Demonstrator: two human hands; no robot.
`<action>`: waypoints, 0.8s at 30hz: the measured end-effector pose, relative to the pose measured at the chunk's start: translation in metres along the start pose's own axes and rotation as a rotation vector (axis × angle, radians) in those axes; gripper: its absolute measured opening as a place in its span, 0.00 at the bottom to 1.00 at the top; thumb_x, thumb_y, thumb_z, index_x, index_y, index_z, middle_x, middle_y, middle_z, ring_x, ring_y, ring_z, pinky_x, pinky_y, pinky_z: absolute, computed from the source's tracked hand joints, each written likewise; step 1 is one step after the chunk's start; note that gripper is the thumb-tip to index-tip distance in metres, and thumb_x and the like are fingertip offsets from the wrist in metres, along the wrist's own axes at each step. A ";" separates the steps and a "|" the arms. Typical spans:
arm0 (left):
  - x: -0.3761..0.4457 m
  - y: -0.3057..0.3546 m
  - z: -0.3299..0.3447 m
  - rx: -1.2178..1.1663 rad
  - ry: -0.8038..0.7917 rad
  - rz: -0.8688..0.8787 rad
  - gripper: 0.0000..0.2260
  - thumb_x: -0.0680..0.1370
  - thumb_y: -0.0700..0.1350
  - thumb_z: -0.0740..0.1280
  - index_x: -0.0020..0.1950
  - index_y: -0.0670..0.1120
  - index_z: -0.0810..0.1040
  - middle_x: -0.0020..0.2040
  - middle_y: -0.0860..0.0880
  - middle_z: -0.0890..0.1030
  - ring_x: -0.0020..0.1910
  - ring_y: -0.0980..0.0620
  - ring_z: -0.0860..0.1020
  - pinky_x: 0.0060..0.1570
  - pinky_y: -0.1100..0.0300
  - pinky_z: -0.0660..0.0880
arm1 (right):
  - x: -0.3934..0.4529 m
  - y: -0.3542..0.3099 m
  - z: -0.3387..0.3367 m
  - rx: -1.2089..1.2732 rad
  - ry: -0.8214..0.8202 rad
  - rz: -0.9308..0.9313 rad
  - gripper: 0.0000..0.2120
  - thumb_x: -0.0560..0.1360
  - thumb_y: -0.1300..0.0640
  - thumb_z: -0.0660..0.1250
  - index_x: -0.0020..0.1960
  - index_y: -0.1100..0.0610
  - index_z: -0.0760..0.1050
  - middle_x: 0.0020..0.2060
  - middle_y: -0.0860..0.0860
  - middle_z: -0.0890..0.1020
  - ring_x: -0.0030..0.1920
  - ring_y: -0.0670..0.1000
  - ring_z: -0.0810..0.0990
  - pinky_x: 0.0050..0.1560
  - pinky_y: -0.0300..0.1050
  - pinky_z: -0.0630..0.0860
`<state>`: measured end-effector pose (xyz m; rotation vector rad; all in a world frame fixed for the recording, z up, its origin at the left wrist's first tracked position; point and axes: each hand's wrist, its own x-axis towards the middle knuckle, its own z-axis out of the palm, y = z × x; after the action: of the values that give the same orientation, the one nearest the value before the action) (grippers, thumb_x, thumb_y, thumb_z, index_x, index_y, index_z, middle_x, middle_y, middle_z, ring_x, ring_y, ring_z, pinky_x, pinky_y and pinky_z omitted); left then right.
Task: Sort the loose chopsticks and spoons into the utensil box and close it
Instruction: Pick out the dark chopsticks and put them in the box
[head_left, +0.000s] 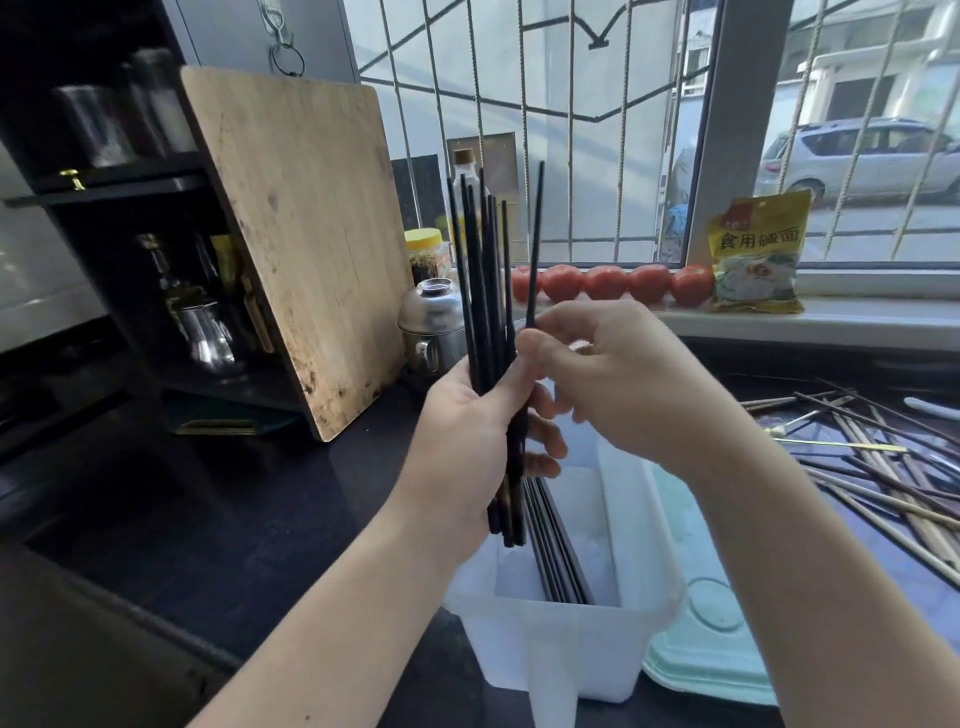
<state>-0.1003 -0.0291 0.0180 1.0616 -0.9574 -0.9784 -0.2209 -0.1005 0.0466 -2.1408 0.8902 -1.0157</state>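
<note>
black chopsticks in left hand

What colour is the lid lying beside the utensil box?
Pale mint green; the lid lies to the right of the white utensil box, seen in the head view.

Only one readable text is found: "食用碱面", printed in large dark characters across the front of a yellow packet that is stood on the window sill, near its right end, leaning against the window frame. A small red logo patch is seen at the packet's top left corner; its characters are too small to be read. No other labels or numbers are legible.
</note>
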 end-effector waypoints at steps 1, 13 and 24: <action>-0.001 0.001 0.001 -0.008 -0.036 -0.002 0.09 0.84 0.47 0.65 0.55 0.42 0.79 0.38 0.45 0.79 0.31 0.46 0.78 0.30 0.54 0.77 | 0.001 0.001 0.001 0.018 0.014 0.005 0.11 0.81 0.49 0.66 0.44 0.52 0.83 0.35 0.48 0.84 0.31 0.41 0.79 0.37 0.42 0.78; 0.009 -0.008 -0.003 0.051 0.332 0.098 0.10 0.86 0.44 0.59 0.46 0.44 0.65 0.32 0.50 0.66 0.25 0.53 0.61 0.24 0.60 0.61 | 0.003 0.020 -0.003 -0.340 -0.171 0.192 0.08 0.81 0.54 0.66 0.59 0.54 0.77 0.38 0.53 0.84 0.33 0.51 0.83 0.38 0.52 0.84; 0.008 -0.008 -0.002 0.029 0.315 0.093 0.08 0.86 0.42 0.59 0.47 0.45 0.67 0.32 0.49 0.66 0.26 0.53 0.60 0.24 0.60 0.59 | 0.000 0.029 0.038 -0.805 -0.489 0.152 0.14 0.76 0.66 0.62 0.55 0.53 0.78 0.46 0.55 0.78 0.41 0.56 0.80 0.43 0.51 0.83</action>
<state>-0.0978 -0.0379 0.0115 1.1461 -0.7554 -0.6973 -0.1987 -0.1093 0.0052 -2.7180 1.3138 0.0053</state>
